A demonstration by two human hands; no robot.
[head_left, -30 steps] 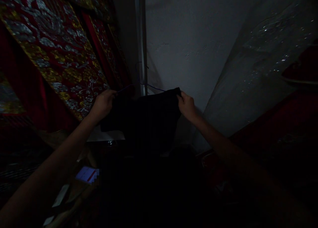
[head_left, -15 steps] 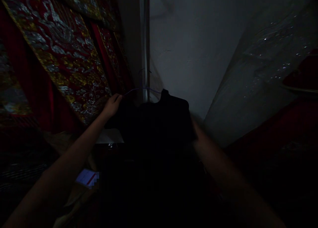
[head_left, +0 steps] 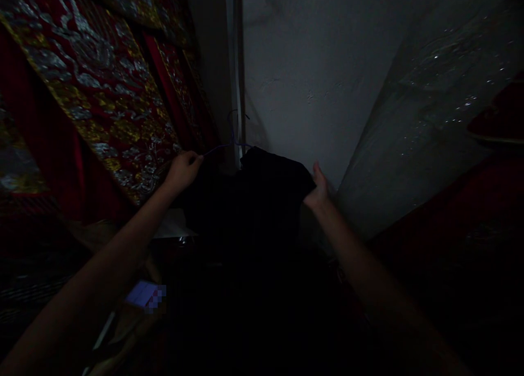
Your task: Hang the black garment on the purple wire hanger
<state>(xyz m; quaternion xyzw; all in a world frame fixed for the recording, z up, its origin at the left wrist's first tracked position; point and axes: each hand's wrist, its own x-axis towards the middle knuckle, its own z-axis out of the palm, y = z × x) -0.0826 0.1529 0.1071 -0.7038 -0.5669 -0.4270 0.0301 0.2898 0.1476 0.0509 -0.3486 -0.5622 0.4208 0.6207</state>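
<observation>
One shoulder of the black garment on its thin hanger was pinched by your left hand, seemingly for steadiness; your right hand propped the other, its grip unclear.

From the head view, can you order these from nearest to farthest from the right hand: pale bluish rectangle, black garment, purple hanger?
From the right hand:
1. Black garment: against the hand.
2. Purple hanger: up and left, around the middle.
3. Pale bluish rectangle: far lower left.
</observation>
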